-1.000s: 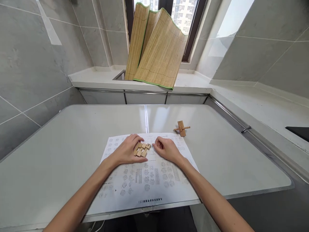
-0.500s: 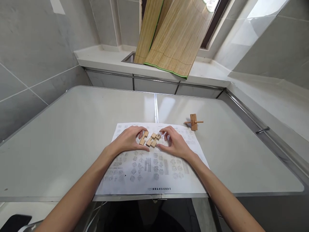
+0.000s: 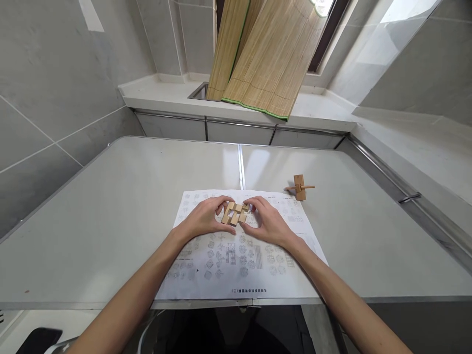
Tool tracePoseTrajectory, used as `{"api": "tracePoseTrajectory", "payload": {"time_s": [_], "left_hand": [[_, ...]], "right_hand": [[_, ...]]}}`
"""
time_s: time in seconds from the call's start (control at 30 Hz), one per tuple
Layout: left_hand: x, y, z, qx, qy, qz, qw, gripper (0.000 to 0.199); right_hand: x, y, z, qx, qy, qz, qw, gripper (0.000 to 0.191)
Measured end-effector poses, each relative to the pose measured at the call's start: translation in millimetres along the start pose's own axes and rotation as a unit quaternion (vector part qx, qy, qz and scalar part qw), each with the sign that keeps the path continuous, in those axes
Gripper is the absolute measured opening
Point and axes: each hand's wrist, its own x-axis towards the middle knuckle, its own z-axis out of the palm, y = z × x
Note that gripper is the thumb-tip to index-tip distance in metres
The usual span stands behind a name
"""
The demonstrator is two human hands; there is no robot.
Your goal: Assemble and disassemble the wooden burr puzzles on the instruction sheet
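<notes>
Several light notched wooden puzzle pieces sit together between my hands, above a printed sheet (image 3: 236, 285). My left hand (image 3: 208, 216) curves round the left side, its thumb and fingers gripping a notched wooden piece (image 3: 226, 217). From the right, my right hand (image 3: 267, 221) pinches the other wooden pieces (image 3: 242, 218) between thumb and fingertips. The two groups now touch or nearly touch; small gaps show among them. How far they interlock I cannot tell.
A reddish-brown wooden assembly (image 3: 300, 187) with a thin crossing stick lies beyond the sheet on the right. The pale table (image 3: 110, 216) has a seam down its middle. Bamboo mats (image 3: 261, 73) lean over the far counter. A dark object (image 3: 40, 340) lies at lower left, below table level.
The notched piece in my left hand has come up against the pieces in my right hand, closing the gap between them. The whole view has shifted slightly.
</notes>
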Motion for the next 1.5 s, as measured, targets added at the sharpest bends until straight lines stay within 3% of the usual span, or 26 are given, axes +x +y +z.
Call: {"api": "tracePoseTrajectory", "payload": {"time_s": [0.17, 0.33, 0.47, 0.67, 0.83, 0.97, 1.13, 1.5], "left_hand": [[0, 5, 1.7, -0.053, 0.02, -0.027, 0.998, 0.083], [0, 12, 3.3, -0.136, 0.034, -0.043, 0.989, 0.081], [0, 17, 3.0, -0.183, 0.052, -0.058, 0.98, 0.078], [-1, 21, 2.1, -0.281, 0.051, -0.088, 0.954, 0.079], [-1, 23, 1.5, -0.336, 0.034, -0.12, 0.933, 0.08], [0, 22, 2.4, -0.349, 0.04, -0.122, 0.928, 0.08], [1, 20, 2.8, -0.365, 0.041, -0.123, 0.922, 0.08], [2, 18, 3.4, -0.376, 0.03, -0.125, 0.918, 0.082]], "right_hand": [[2, 7, 0, 0.053, 0.062, 0.034, 0.996, 0.06], [4, 14, -5, 0.147, 0.1, 0.081, 0.981, 0.052], [6, 14, -12, 0.309, 0.092, 0.138, 0.937, 0.05], [9, 10, -20, 0.482, 0.064, 0.142, 0.862, 0.042], [11, 12, -21, 0.491, 0.084, 0.19, 0.846, 0.032], [11, 15, -21, 0.506, 0.076, 0.206, 0.834, 0.046], [11, 19, -18, 0.535, 0.079, 0.228, 0.809, 0.048], [15, 18, -20, 0.558, 0.109, 0.218, 0.793, 0.04]]}}
